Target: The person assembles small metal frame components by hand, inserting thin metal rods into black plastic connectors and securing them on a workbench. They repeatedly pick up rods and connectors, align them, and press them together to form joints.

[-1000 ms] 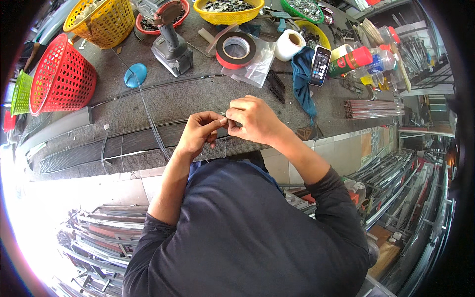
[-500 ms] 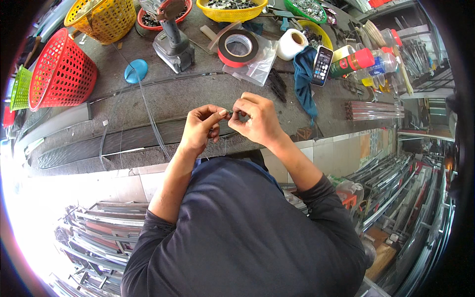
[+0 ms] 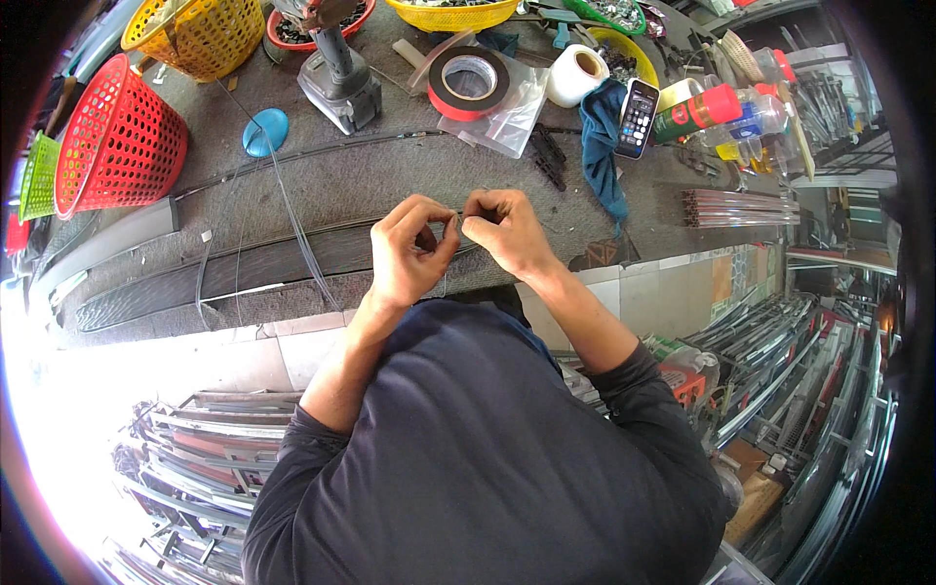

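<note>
My left hand [image 3: 414, 252] is closed in a pinch, thumb tip against the index finger. Close beside it, my right hand [image 3: 509, 234] is pinched too, its fingertips almost meeting those of the left. Whatever lies between the fingertips is too small and too covered to make out. Both hands hover over the near edge of the grey-carpeted workbench [image 3: 380, 185]. Below and to their left stretches a long dark strip [image 3: 263, 263] of mesh-like material. Thin grey cords [image 3: 292, 219] run across it to a blue disc [image 3: 266, 133].
Farther back stand a cordless power tool [image 3: 341, 93], a tape roll [image 3: 470, 83] on a plastic bag, a white roll [image 3: 576, 76], a blue cloth [image 3: 604, 156] and a phone [image 3: 637, 117]. A red basket [image 3: 122, 136] is left, bottles [image 3: 697, 112] right. Metal profiles [image 3: 205, 439] lie below the bench.
My left hand has turned and rolled its fingers into a rounder pinch, shifting slightly right. The right hand has moved a little lower, its fingers curled in more.
</note>
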A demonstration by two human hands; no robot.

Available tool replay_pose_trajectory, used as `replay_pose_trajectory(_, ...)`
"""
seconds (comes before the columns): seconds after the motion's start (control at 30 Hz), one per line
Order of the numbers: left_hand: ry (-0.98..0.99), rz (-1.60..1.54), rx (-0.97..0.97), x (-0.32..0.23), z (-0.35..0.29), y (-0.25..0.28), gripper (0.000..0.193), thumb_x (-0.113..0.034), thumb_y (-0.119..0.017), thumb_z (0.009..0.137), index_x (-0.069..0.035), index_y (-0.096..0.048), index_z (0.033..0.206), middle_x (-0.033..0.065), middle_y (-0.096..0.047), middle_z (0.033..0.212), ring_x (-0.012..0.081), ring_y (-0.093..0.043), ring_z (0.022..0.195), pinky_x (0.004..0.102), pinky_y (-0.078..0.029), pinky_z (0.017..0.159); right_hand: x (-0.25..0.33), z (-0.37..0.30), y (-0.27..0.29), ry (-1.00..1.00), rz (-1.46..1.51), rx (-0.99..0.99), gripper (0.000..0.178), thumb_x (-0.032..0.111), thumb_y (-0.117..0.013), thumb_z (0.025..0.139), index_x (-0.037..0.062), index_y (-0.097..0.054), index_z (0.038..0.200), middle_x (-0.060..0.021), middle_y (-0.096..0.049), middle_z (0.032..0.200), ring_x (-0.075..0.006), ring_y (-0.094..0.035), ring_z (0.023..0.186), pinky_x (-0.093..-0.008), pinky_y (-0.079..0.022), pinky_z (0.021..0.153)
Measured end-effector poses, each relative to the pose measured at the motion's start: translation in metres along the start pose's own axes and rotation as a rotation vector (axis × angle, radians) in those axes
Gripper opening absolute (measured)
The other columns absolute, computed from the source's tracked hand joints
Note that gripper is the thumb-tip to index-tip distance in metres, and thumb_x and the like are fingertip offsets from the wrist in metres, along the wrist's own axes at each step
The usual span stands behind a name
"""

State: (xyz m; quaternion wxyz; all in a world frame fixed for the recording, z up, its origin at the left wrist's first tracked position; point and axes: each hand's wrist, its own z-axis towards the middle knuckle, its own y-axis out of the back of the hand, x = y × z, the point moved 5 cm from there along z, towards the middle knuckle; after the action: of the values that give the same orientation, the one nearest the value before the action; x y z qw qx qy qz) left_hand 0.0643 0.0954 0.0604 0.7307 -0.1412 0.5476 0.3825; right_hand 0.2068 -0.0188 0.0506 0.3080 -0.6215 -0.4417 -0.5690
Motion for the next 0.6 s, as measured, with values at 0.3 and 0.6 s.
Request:
replay_pose_trajectory(0.3,0.157,0.011,-0.125,0.021,0.022,0.015,0.061,-0.014,-0.093,0.094,-0.002,-0.069,0.149,0.0192,-0.07,0.144,0.0157,-0.071,0.076,0.0302,-0.058,0.061,0.013,0.01,0.016,0.037,0.264,-0.108,0.026,0.019,-0.08,0.107,-0.0032,-0.076,0.12,0.0037,-0.066,0.086,-0.0072,-0.056,0.072,-0.0256,-0.045,0.066)
replay_pose_trajectory(0.6,0.296,-0.097,-0.032,0.012,-0.02,0.058,0.039,-0.029,-0.062,0.117,0.001,-0.068,0.142,0.0089,-0.078,0.1,0.0166,-0.071,0.094,0.0341,-0.056,0.089,-0.023,-0.059,-0.023,-0.154,-0.437,0.004,0.029,0.028,-0.086,0.103,0.0009,-0.081,0.109,-0.0083,-0.076,0.081,-0.013,-0.07,0.072,-0.032,-0.057,0.07)
